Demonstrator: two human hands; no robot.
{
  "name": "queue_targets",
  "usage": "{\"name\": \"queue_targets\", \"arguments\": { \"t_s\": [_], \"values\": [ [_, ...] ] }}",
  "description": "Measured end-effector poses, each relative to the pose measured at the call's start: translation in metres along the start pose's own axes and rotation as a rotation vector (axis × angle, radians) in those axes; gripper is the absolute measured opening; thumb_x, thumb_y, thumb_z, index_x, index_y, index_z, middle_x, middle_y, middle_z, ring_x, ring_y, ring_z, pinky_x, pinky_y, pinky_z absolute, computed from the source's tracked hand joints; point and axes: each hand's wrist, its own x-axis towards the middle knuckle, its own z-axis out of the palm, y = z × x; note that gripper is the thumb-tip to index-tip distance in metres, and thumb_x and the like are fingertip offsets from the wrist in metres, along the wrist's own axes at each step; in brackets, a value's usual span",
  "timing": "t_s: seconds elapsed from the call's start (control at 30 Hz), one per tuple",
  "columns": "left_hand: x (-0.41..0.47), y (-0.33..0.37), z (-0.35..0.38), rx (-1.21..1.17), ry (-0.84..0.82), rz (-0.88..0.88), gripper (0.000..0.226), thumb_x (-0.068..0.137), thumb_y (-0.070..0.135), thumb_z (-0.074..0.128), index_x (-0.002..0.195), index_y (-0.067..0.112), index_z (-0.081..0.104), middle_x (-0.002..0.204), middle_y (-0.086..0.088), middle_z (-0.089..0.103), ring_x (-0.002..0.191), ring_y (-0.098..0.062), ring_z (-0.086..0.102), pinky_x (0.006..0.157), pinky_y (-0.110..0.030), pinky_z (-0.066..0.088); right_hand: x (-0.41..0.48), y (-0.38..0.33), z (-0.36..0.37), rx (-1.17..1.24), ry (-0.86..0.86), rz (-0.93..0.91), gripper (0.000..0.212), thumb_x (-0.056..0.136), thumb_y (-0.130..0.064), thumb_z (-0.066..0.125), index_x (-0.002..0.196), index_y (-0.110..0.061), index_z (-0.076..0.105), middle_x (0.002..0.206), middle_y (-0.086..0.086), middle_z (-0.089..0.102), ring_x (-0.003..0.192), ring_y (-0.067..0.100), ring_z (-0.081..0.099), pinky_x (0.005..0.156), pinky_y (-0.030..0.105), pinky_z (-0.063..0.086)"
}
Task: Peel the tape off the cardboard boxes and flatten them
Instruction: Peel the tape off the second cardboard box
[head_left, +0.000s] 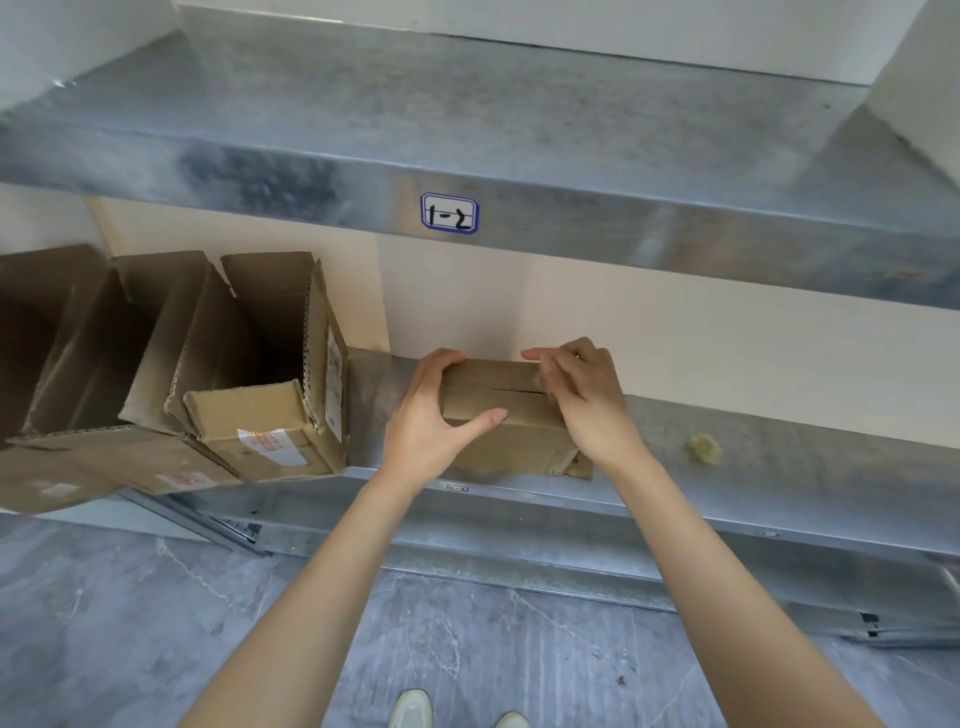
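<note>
At nine o'clock on the metal shelf (779, 467), opened cardboard boxes (260, 374), flaps up, mouths gaping upward. At centre, near the shelf's front edge, small box (498, 421), closed, long axis running nine to three, flap seam along that axis, top face upward. Left hand (431, 421) clamped round its nine-o'clock end, thumb on the near face, fingers over the far edge. Right hand (584, 400) curled over the three-o'clock end, fingertips at the seam. Toward three o'clock, well apart, yellowish wad (704, 448).
</note>
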Motion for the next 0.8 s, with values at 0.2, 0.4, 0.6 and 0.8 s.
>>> {"name": "queue_targets", "arguments": {
  "t_s": [0.2, 0.4, 0.6, 0.8],
  "values": [
    [0.0, 0.001, 0.0, -0.003, 0.0, -0.014, 0.072, 0.068, 0.064, 0.073, 0.128, 0.034, 0.046, 0.13, 0.028, 0.044, 0.12, 0.005, 0.047, 0.092, -0.026, 0.045, 0.004, 0.011, 0.001, 0.03, 0.071, -0.058, 0.035, 0.09, -0.001, 0.061, 0.118, -0.021, 0.069, 0.124, -0.008, 0.05, 0.113, 0.012, 0.047, 0.095, 0.01, 0.037],
    [0.002, 0.002, 0.001, 0.022, -0.001, 0.002, 0.072, 0.07, 0.06, 0.078, 0.129, 0.031, 0.048, 0.131, 0.024, 0.046, 0.119, 0.003, 0.047, 0.094, -0.026, 0.046, 0.001, 0.022, -0.001, 0.087, 0.065, 0.112, 0.061, 0.088, -0.023, 0.07, 0.143, -0.029, 0.043, 0.145, -0.011, 0.046, 0.139, 0.004, 0.032, 0.117, 0.027, 0.023],
    [0.013, 0.011, 0.001, 0.366, 0.033, 0.162, 0.066, 0.068, 0.064, 0.065, 0.121, 0.025, 0.06, 0.138, 0.01, 0.054, 0.144, -0.018, 0.031, 0.118, -0.045, 0.016, -0.004, 0.027, 0.008, 0.09, 0.036, 0.047, 0.032, 0.097, -0.014, 0.055, 0.127, -0.024, 0.053, 0.145, -0.012, 0.047, 0.149, 0.013, 0.015, 0.118, 0.031, 0.017],
    [0.012, 0.037, 0.031, 0.416, -0.011, 0.156, 0.054, 0.071, 0.056, 0.064, 0.119, 0.03, 0.062, 0.122, 0.015, 0.062, 0.115, -0.013, 0.056, 0.092, -0.018, 0.033, -0.003, 0.024, 0.008, 0.065, 0.004, 0.024, 0.047, 0.097, -0.004, 0.04, 0.135, -0.032, 0.046, 0.139, -0.012, 0.05, 0.149, 0.008, 0.004, 0.084, -0.001, 0.025]
  ]
}}
